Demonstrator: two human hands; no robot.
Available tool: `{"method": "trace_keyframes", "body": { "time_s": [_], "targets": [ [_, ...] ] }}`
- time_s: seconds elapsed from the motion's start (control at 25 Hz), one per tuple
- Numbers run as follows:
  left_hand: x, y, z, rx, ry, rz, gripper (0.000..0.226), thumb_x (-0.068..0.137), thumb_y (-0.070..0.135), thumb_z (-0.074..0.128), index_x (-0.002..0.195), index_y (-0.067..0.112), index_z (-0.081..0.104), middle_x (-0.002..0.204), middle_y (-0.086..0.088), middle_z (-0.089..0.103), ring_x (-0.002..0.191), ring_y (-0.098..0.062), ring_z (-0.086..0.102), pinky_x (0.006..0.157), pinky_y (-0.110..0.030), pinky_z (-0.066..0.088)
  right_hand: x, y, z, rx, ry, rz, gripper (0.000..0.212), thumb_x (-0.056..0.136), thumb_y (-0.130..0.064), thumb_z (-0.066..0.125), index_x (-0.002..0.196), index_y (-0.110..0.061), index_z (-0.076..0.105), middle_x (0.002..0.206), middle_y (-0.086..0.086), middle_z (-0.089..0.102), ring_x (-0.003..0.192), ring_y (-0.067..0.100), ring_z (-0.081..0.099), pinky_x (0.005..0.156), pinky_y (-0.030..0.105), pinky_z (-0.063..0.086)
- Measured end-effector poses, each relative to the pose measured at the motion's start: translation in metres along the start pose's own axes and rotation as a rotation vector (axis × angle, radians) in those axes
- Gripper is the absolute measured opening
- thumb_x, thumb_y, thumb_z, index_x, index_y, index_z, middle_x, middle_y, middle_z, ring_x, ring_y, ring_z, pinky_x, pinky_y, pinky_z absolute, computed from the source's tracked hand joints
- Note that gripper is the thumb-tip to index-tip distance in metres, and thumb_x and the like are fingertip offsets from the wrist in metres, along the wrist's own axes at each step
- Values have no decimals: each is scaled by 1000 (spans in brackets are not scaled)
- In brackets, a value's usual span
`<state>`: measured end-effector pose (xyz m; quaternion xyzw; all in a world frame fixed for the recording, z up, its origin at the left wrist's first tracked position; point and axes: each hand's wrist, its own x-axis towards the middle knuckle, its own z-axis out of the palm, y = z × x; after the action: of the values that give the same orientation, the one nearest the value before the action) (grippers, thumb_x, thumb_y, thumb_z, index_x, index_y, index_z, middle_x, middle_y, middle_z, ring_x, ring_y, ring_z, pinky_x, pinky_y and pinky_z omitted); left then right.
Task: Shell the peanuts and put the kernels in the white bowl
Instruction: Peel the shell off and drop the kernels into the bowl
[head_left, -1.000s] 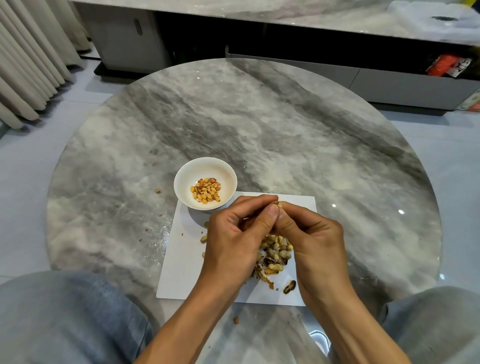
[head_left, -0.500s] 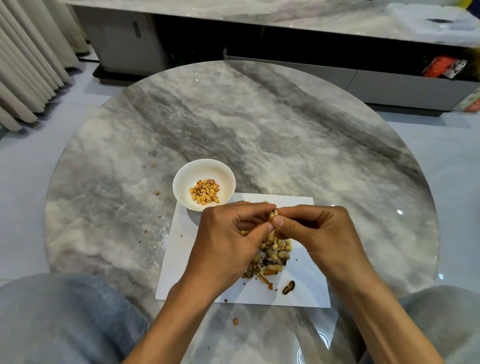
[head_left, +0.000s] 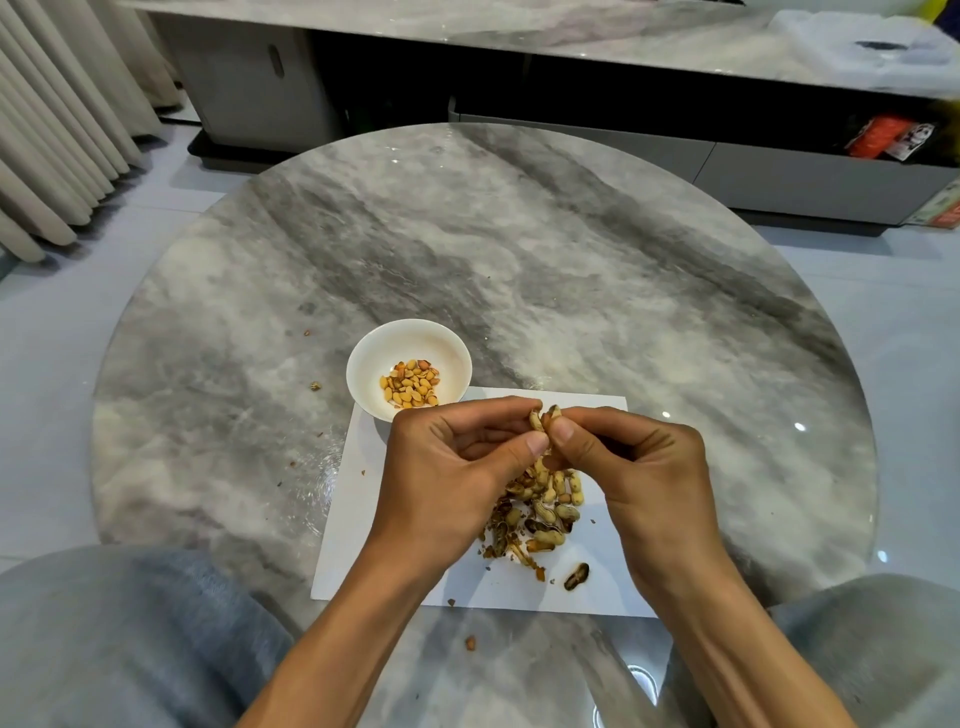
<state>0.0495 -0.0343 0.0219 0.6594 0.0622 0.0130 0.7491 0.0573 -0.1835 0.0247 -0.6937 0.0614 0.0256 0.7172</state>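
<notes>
Both hands, left hand and right hand, pinch one split peanut between thumbs and fingers. Pulled apart abruptly, kernels could spring past the white bowl just beyond-left onto the surface.

A big round table of shiny grey marble stands on a pale floor, with cream curtains at the far left and a long low grey cabinet behind it.
</notes>
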Motion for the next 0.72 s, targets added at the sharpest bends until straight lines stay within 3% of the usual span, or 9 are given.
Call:
{"method": "trace_keyframes", "body": {
  "time_s": [0.28, 0.4, 0.48, 0.56, 0.64, 0.72],
  "targets": [
    [1, -3, 6, -148, 47, -113, 35, 84, -6, 70, 103, 22, 76, 85, -3, 76, 77, -13, 73, 71, -21, 57, 1, 3, 5, 174, -16, 118, 25, 77, -20, 70, 94, -3, 77, 87, 16, 76, 75, 23, 73, 73, 25, 58],
    [1, -6, 9, -328, 75, -281, 28, 91, -3, 61, 103, 16, 77, 90, -5, 76, 83, -15, 71, 75, -22, 57, -1, 5, 8, 123, -12, 89, 18, 80, -18, 70, 94, -9, 78, 88, 10, 78, 80, 22, 74, 74, 27, 59],
    [3, -7, 10, -502, 83, -404, 21, 95, 2, 56, 102, 6, 75, 93, -10, 75, 87, -15, 72, 75, -22, 57, -2, 8, 11, -99, -3, -88, 11, 85, -12, 73, 94, -15, 79, 88, 0, 78, 86, 19, 73, 78, 31, 59],
    [4, -8, 12, -659, 86, -498, 22, 96, 2, 51, 100, -1, 72, 92, -12, 74, 82, -12, 72, 71, -20, 58, -1, 16, 12, -469, -9, -450, 13, 89, -9, 72, 96, -16, 79, 90, -6, 74, 86, 16, 69, 77, 31, 54],
    [5, -9, 13, -774, 85, -566, 25, 95, 0, 46, 99, -4, 70, 84, -10, 72, 70, -9, 70, 68, -18, 58, 1, 22, 10, -809, -25, -783, 14, 86, -6, 71, 97, -12, 78, 93, -2, 72, 82, 20, 61, 71, 30, 48],
    [4, -9, 14, -847, 93, -612, 24, 96, 0, 43, 96, -4, 67, 71, -7, 68, 58, -7, 65, 64, -17, 58, 4, 24, 8, -1014, -40, -922, 18, 82, -1, 73, 97, -10, 77, 97, 0, 72, 81, 23, 57, 67, 29, 46]
  ]
}}
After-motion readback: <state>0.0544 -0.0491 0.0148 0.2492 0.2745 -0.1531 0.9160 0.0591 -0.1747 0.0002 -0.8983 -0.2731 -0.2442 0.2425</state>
